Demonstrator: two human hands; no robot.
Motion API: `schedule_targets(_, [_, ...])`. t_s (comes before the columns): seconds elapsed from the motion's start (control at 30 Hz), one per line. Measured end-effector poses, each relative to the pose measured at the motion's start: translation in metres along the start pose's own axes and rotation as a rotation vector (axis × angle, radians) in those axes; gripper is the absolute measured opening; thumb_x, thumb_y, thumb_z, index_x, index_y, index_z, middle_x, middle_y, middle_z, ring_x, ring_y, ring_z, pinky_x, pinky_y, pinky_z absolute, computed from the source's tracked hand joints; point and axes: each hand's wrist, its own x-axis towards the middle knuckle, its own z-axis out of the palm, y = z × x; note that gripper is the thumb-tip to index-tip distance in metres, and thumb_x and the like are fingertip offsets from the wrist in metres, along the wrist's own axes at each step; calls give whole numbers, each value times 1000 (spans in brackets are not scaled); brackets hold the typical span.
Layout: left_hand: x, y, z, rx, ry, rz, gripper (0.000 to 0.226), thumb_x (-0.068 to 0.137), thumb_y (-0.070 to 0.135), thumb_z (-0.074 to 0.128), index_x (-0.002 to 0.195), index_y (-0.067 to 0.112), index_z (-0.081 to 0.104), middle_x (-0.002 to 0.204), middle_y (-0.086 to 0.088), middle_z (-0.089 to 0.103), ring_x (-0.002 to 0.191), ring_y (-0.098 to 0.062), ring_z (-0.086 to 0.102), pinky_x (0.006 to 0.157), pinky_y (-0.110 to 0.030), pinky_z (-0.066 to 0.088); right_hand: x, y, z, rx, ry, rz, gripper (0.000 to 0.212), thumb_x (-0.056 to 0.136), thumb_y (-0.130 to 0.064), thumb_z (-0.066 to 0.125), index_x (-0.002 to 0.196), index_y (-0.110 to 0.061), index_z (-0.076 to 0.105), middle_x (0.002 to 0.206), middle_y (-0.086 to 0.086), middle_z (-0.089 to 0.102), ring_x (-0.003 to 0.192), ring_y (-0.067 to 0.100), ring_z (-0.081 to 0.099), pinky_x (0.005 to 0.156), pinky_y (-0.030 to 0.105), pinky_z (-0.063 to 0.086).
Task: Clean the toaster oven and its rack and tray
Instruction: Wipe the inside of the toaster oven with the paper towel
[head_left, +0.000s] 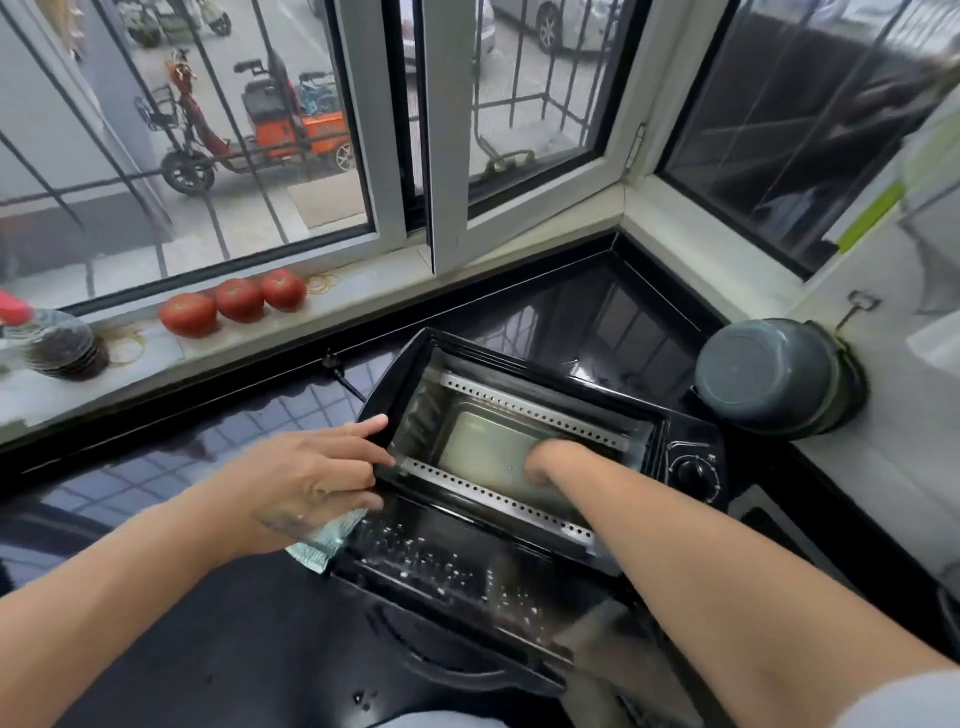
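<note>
Nearest the camera, the toaster oven's door (467, 577) is seen dropped open toward the person, its inner glass speckled with droplets or crumbs. At the door's left corner a light blue cloth (322, 540) is trapped under the left hand (306, 478); that hand's fingers are spread and laid straight against the left edge of the oven frame, bracing it. The toaster oven (524, 447) is set on the dark countertop (156, 467), its opening faced up and toward the person and its long axis run from lower left to upper right. Deeper in, the right hand (550, 462) is sunk into the cavity against the back wall; whether its blurred fingers are curled around anything cannot be told. Any wiping stroke is judged likely to follow the cavity's long axis.
</note>
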Motion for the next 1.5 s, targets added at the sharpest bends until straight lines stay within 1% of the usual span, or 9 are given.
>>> schedule_targets(0.1, [-3,-2,3,94,44,69,45,108,43,52,75,14,60,129,6,70,147,-17,43,108,-38,52,-2,-5,4,-126,-9,-76,45,98,-1,38,142,3,44,146,18,45,120,31,52,102,37,44])
schedule_targets(0.37, [-6,-3,5,94,41,59,47,108,40,53,72,11,55,127,8,69,150,-10,37,118,-24,38,2,-6,11,-152,-99,-189,40,99,-7,42,136,4,51,145,19,48,126,33,52,104,38,44])
schedule_targets(0.57, [-6,-4,9,81,62,34,46,106,39,56,73,8,59,128,7,69,149,-13,39,117,-29,41,17,-15,-1,577,186,-304,61,98,-2,28,153,-25,35,159,2,29,145,25,30,119,31,23])
schedule_targets(0.77, [-7,4,5,-14,49,-59,38,105,41,57,82,11,66,134,13,66,150,-10,37,117,-26,40,22,-23,15,44,-79,-304,37,100,-14,44,134,-6,57,135,10,57,113,30,60,95,36,52])
schedule_targets(0.83, [-7,7,6,1,59,-59,38,104,41,57,81,12,66,135,13,66,149,-10,38,117,-25,40,27,-26,9,200,-89,-324,41,98,-10,44,137,-12,55,134,10,56,113,29,61,93,38,54])
schedule_targets(0.97, [-3,5,6,75,93,-7,40,102,39,59,75,10,64,129,8,70,146,-10,43,114,-23,42,20,-48,-1,636,182,-483,67,93,9,33,153,-22,34,159,1,27,144,23,30,116,28,25])
schedule_targets(1.07, [0,5,5,39,87,-15,36,101,37,60,78,10,66,128,6,71,146,-12,44,116,-24,41,26,-48,-6,805,117,-514,64,91,10,37,145,-22,46,154,1,39,138,21,41,114,31,31])
schedule_targets(1.33, [-4,8,7,39,73,-41,33,100,34,62,77,10,65,128,6,70,146,-12,43,114,-15,37,26,-65,0,680,-281,-395,38,99,-11,48,136,-13,57,131,8,61,113,27,62,88,40,55])
schedule_targets(1.5, [-1,9,1,-26,12,-101,36,103,40,58,82,12,64,135,9,66,149,-8,37,113,-11,36,12,-19,-11,13,-269,-110,23,96,-6,49,109,7,62,111,21,65,86,28,58,88,38,52])
